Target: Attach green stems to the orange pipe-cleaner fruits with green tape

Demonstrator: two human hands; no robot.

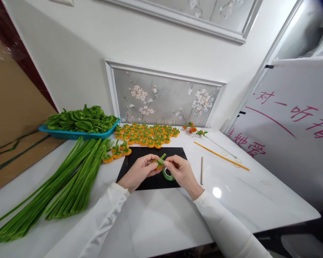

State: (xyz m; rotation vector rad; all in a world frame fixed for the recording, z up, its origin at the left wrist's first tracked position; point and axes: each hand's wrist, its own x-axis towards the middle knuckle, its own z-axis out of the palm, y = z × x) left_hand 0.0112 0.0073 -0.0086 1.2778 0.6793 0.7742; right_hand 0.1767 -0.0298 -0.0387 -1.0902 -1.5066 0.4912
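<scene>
My left hand [139,171] is closed on a small orange chenille flower [158,167] with a green stem pointing up, above a black mat [148,184]. At its stem my right hand [182,172] pinches what looks like a pale green strip of tape; fingertips hide part of it. Just beneath the right fingers is a roll of green floral tape [168,175] with a white core. Behind the mat, many similar orange flowers [150,143] stand in rows, with several more [116,154] to the left.
On the left lie bundles of green chenille stems [78,179] before a blue tray [78,134] heaped with green leaves [83,120]. To the right are a thin stick [202,171], an orange chenille stem [222,155] and a flower spray [193,129]. A whiteboard [290,150] borders the table.
</scene>
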